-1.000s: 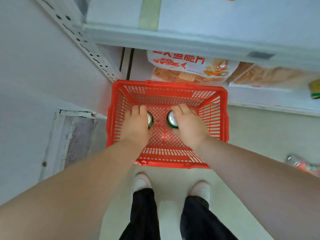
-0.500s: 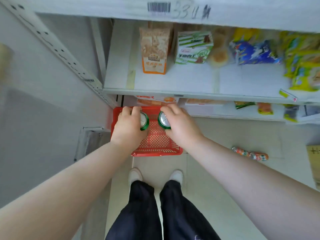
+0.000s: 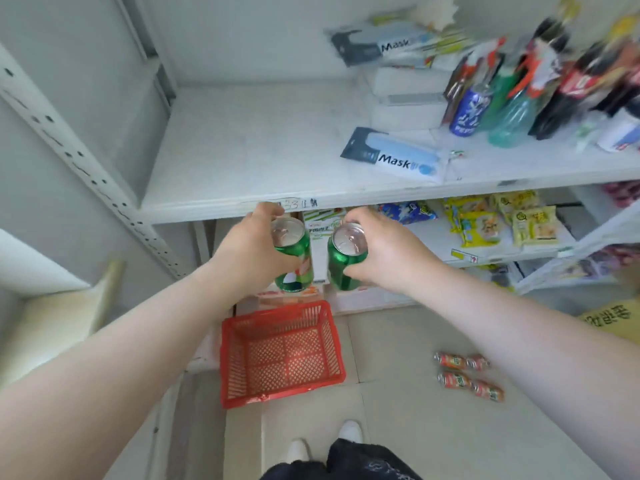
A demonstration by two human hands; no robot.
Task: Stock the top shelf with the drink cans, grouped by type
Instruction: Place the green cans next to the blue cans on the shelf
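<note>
Drink can in each of the hands, a person stands before a white storage rack at the centre of the frame. The left hand [image 3: 252, 249] wraps round a green can [image 3: 294, 261]. The right hand [image 3: 386, 256] grips a second green can [image 3: 344, 261] of the same look, fingers curled about its side. Both cans are near upright with tops showing, close together but apart, just below the front lip of the top shelf [image 3: 242, 150].

The step in hand appears to be the lift onto that shelf. It would go best if both cans rise clear of the lip before moving in. They should then go down flat, side by side, on the white stretch at centre left, well away from the mask pack [image 3: 394, 161] near the edge. A blue can [image 3: 467, 112] stands among bottles at upper right, and the green pair likely belongs in its own group apart from it.

A red basket [image 3: 277, 311] sits on the floor [image 3: 398, 427] below, with orange cans [image 3: 467, 375] lying at lower right.
</note>
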